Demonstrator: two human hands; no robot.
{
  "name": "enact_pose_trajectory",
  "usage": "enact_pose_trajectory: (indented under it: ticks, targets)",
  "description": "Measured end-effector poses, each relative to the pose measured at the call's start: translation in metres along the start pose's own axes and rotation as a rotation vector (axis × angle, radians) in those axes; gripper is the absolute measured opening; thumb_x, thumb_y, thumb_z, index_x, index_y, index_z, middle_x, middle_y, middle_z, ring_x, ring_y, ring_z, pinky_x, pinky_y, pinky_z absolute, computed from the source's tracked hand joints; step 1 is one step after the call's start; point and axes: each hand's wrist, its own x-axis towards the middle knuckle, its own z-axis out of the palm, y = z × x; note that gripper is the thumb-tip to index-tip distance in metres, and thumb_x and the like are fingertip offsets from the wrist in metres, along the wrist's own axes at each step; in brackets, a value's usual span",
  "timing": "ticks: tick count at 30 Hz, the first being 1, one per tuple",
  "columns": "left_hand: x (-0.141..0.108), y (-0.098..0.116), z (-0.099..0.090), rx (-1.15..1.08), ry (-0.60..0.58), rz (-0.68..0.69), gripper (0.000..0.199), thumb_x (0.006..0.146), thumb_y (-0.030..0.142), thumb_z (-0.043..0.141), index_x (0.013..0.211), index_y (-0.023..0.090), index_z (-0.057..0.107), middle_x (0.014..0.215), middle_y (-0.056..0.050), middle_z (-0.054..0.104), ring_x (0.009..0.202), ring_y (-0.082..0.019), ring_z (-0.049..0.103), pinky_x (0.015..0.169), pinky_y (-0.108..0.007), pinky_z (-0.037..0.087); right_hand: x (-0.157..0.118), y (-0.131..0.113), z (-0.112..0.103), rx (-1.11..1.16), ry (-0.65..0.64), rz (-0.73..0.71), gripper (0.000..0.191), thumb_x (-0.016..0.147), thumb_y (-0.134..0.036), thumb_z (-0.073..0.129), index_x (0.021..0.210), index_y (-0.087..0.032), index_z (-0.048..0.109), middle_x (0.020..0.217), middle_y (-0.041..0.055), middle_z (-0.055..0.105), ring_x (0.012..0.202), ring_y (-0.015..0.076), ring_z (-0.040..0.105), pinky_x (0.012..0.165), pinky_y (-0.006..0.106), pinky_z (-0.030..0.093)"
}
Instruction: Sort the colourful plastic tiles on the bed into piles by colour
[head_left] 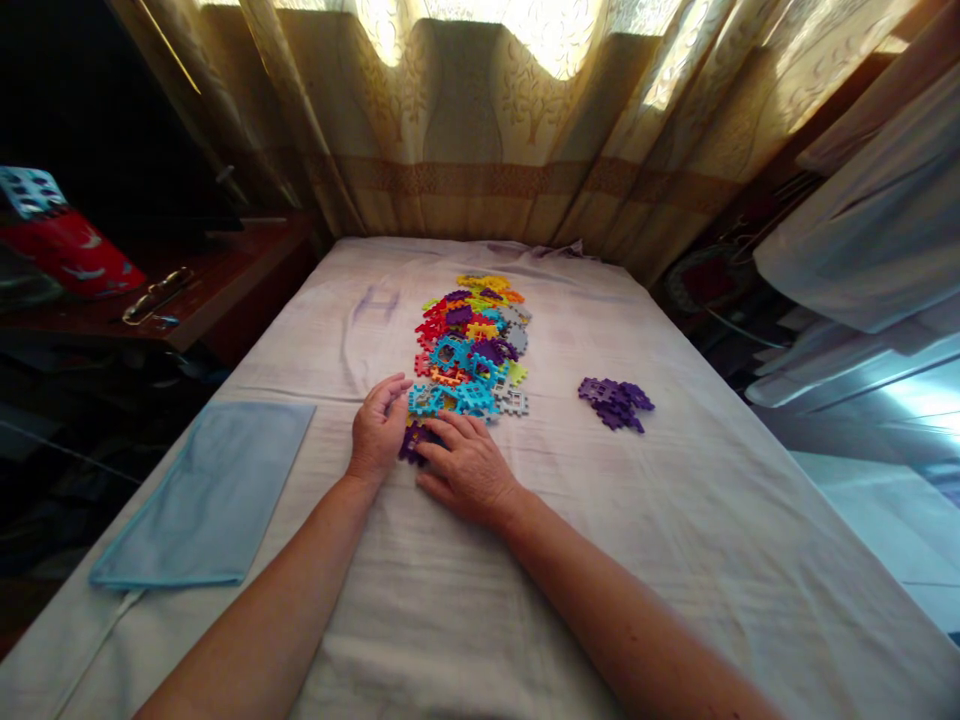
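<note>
A long heap of flat, toothed plastic pieces (471,350) in many colours lies on the white cloth in the middle. My left hand (379,425) rests on its edge at the heap's near left end, fingers curved and nothing visible in them. My right hand (466,462) is palm down at the near end, its fingers spread over a purple piece (412,441) between my two hands. Light blue pieces (472,397) lie just beyond the right fingertips. A separate small pile of purple pieces (615,402) sits to the right.
A light blue fabric bag (210,495) with a white cord lies at the left. Beyond it stands a dark red wooden cabinet (240,275) holding a red container (79,255). Curtains (465,130) hang behind the cloth-covered surface; pale cloths (870,220) hang at the right.
</note>
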Motion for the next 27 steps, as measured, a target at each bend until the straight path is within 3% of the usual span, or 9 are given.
enact_pose_trajectory:
  ticks: [6, 12, 18, 22, 24, 27]
  targets:
    - [0.0, -0.004, 0.001, -0.013, -0.001, 0.009, 0.028, 0.088, 0.032, 0.051, 0.104, 0.018, 0.07, 0.123, -0.01, 0.068, 0.116, -0.021, 0.063, 0.107, -0.039, 0.048, 0.002, -0.001, 0.003, -0.05, 0.074, -0.066, 0.018, 0.088, -0.035, 0.067, 0.098, -0.02, 0.07, 0.123, 0.0102, 0.067, 0.124, 0.027, 0.053, 0.103, 0.044, 0.041]
    - [0.001, -0.006, 0.0, -0.024, 0.001, 0.0, 0.03, 0.086, 0.034, 0.053, 0.104, 0.018, 0.071, 0.123, -0.01, 0.069, 0.117, -0.022, 0.063, 0.108, -0.04, 0.046, 0.003, 0.005, 0.008, -0.106, 0.195, -0.143, 0.014, 0.094, -0.032, 0.059, 0.093, -0.02, 0.067, 0.115, 0.0075, 0.072, 0.111, 0.0226, 0.061, 0.095, 0.038, 0.044]
    - [0.002, -0.011, 0.0, -0.064, -0.001, -0.015, 0.033, 0.085, 0.038, 0.055, 0.105, 0.018, 0.071, 0.124, -0.011, 0.068, 0.117, -0.023, 0.063, 0.107, -0.041, 0.047, 0.003, 0.017, -0.005, -0.125, 0.364, -0.062, 0.025, 0.1, -0.023, 0.044, 0.088, -0.021, 0.066, 0.089, 0.0046, 0.075, 0.082, 0.0169, 0.063, 0.078, 0.03, 0.044]
    - [0.003, -0.013, 0.001, -0.079, -0.007, -0.019, 0.034, 0.084, 0.038, 0.055, 0.105, 0.018, 0.072, 0.125, -0.011, 0.067, 0.116, -0.024, 0.063, 0.107, -0.042, 0.046, -0.006, 0.057, -0.038, -0.131, 0.533, 0.182, 0.032, 0.102, -0.029, 0.039, 0.091, -0.02, 0.068, 0.086, 0.0069, 0.073, 0.082, 0.0181, 0.064, 0.079, 0.028, 0.044]
    - [0.003, -0.013, 0.001, -0.078, -0.011, -0.02, 0.034, 0.084, 0.038, 0.055, 0.105, 0.018, 0.072, 0.126, -0.011, 0.067, 0.117, -0.023, 0.062, 0.108, -0.042, 0.046, -0.018, 0.089, -0.058, -0.141, 0.614, 0.405, 0.033, 0.101, -0.032, 0.039, 0.094, -0.019, 0.069, 0.089, 0.0081, 0.073, 0.083, 0.0189, 0.064, 0.077, 0.027, 0.044]
    - [0.002, -0.011, 0.001, -0.072, -0.01, -0.026, 0.034, 0.084, 0.04, 0.056, 0.105, 0.018, 0.072, 0.126, -0.011, 0.067, 0.116, -0.023, 0.063, 0.108, -0.043, 0.045, -0.044, 0.136, -0.083, -0.195, 0.621, 0.817, 0.03, 0.096, -0.032, 0.044, 0.093, -0.019, 0.071, 0.084, 0.0073, 0.072, 0.075, 0.0194, 0.062, 0.067, 0.027, 0.039]
